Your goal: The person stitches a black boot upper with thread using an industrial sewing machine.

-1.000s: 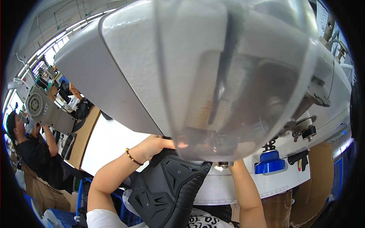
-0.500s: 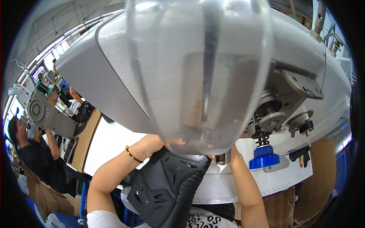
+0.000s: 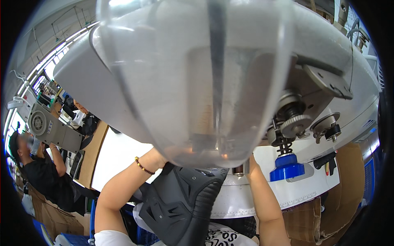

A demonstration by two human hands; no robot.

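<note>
A black moulded shoe upper (image 3: 180, 201) lies under the head of a large white sewing machine (image 3: 328, 65). A clear plastic guard (image 3: 197, 82) hangs close in front of the camera and hides the needle area. My left hand (image 3: 159, 155), with a bead bracelet on its wrist, rests on the top edge of the shoe upper; its fingers are blurred behind the guard. My right hand (image 3: 251, 165) reaches up on the right side of the upper, next to the machine's post. Its fingers are hidden.
A blue knob (image 3: 286, 168) and metal gears (image 3: 293, 123) stick out of the machine on the right. The white table top (image 3: 119, 156) runs left. A person in black (image 3: 39, 178) sits at another machine (image 3: 51, 129) far left. Cardboard (image 3: 328, 213) stands lower right.
The view has swung, so the guard and machine head now sit further left and closer. Both hands stay at the black shoe upper, and the left hand is more hidden behind the guard.
</note>
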